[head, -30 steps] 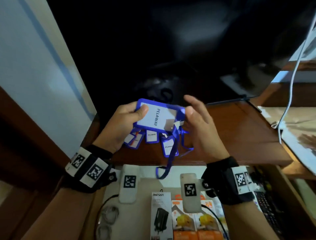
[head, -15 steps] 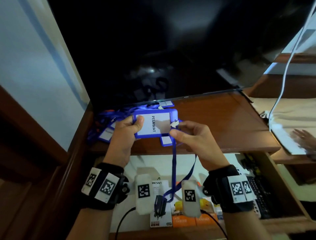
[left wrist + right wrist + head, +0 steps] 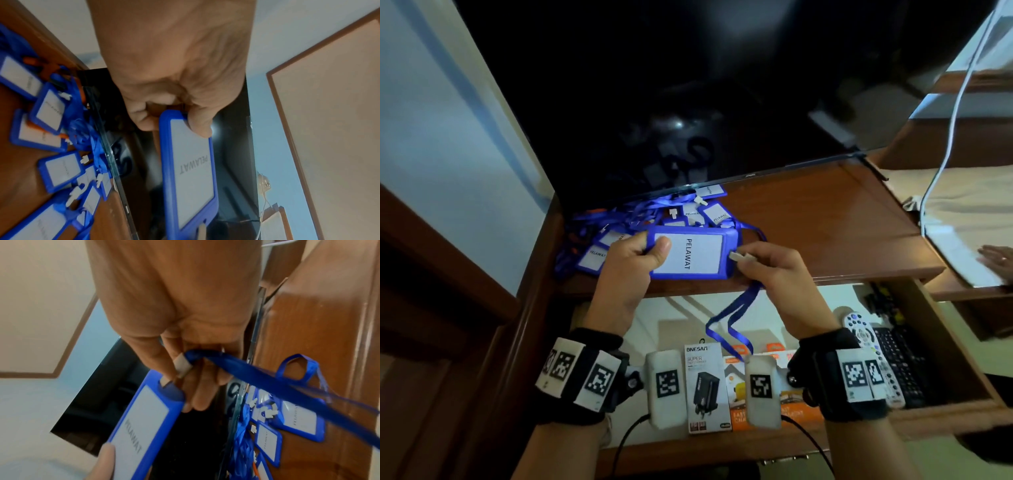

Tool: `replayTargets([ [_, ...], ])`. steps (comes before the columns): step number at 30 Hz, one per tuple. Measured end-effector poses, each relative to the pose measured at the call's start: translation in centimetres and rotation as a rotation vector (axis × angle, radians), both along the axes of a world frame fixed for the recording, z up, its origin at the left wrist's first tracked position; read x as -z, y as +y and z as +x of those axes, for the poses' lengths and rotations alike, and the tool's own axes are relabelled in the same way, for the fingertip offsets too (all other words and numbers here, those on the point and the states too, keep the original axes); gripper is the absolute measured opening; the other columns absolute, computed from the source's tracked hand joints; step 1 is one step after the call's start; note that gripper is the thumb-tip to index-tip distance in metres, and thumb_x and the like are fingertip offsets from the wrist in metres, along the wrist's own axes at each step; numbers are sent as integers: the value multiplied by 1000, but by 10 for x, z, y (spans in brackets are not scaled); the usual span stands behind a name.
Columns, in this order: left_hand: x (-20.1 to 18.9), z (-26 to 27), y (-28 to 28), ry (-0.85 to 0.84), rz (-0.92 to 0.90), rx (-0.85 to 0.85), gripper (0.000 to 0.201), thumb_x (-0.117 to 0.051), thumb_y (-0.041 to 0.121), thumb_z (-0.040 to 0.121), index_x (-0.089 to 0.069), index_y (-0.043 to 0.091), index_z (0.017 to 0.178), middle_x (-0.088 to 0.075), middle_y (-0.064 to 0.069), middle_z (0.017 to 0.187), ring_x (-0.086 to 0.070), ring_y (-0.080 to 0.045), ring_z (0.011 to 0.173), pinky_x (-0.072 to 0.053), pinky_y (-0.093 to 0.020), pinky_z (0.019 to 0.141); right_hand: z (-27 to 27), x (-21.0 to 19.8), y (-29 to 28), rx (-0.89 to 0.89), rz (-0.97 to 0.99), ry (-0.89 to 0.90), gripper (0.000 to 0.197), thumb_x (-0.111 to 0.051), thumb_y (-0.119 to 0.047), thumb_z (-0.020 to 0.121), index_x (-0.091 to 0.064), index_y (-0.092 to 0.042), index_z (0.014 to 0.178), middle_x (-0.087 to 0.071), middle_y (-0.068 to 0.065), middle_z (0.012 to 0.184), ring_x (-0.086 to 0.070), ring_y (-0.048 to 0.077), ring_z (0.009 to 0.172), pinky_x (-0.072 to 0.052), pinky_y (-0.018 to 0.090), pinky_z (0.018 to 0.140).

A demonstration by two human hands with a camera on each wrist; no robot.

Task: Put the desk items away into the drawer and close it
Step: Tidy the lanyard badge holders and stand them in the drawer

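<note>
A blue badge holder [image 3: 693, 255] with a white card reading PELAWAT is held over the desk's front edge. My left hand [image 3: 635, 260] grips its left end, thumb on the card; the holder [image 3: 191, 170] shows side-on in the left wrist view. My right hand [image 3: 767, 267] pinches the white clip [image 3: 739, 256] at its right end, and the blue lanyard [image 3: 736, 315] hangs down over the open drawer [image 3: 945, 342]. In the right wrist view the lanyard [image 3: 267, 378] loops round my fingers [image 3: 197, 386]. A pile of similar blue badges [image 3: 619, 226] lies on the desk behind.
A dark TV screen [image 3: 688, 102] stands at the back of the wooden desk [image 3: 825, 222]. The drawer holds a charger box [image 3: 707, 387], orange boxes [image 3: 736, 394], a grey remote [image 3: 859, 332] and a black remote [image 3: 900, 363]. Another person's hand [image 3: 996, 257] lies at the right.
The badge holder and both hands have come down from in front of the screen to just above the desk's front edge. My right hand closed on the clip. The view tilted down, showing more drawer.
</note>
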State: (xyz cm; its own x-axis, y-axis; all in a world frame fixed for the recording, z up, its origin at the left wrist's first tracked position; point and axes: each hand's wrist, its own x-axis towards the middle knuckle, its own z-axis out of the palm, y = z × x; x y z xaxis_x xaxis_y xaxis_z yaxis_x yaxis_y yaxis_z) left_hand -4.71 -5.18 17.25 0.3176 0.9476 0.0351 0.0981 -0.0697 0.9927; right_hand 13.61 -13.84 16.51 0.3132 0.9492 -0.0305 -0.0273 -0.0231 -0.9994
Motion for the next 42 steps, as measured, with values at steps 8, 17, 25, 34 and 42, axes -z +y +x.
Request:
replayTargets([
  [8,10,24,-13,-402,-373,-189,18,-48,23,98,-65,21,91,-73,6,86,-65,-15,90,-51,-32,79,-11,6,-5,124,12,77,21,-55,-20,96,-58,-14,76,-31,-3,55,-24,11,49,-17,31,51],
  [17,21,48,-45,-282,-538,2,15,-58,26,93,-66,19,103,-69,1,94,-59,-7,72,-45,-22,66,-15,14,3,177,127,110,20,-59,-22,93,-65,-8,104,-73,9,100,-68,33,93,-55,50,80],
  [25,2,12,-6,260,159,276,76,-80,20,69,-42,50,128,-55,11,119,-61,-6,97,-51,-22,81,-4,16,1,-141,6,-119,13,-59,-16,92,-68,-6,91,-70,7,81,-60,15,78,-48,34,72],
  [34,-40,2,29,1064,348,909,29,-84,38,63,-69,20,80,-68,5,75,-60,-3,71,-53,-33,69,-27,11,9,-466,-198,-265,20,-65,-16,89,-66,3,83,-64,6,70,-57,12,61,-44,23,58],
  [42,-20,-14,35,741,117,765,22,-82,21,70,-73,9,86,-73,-5,84,-69,-18,80,-55,-33,75,-23,23,8,-278,-57,59,29,-65,-27,83,-57,-17,57,-47,-4,54,-40,9,49,-30,22,49],
])
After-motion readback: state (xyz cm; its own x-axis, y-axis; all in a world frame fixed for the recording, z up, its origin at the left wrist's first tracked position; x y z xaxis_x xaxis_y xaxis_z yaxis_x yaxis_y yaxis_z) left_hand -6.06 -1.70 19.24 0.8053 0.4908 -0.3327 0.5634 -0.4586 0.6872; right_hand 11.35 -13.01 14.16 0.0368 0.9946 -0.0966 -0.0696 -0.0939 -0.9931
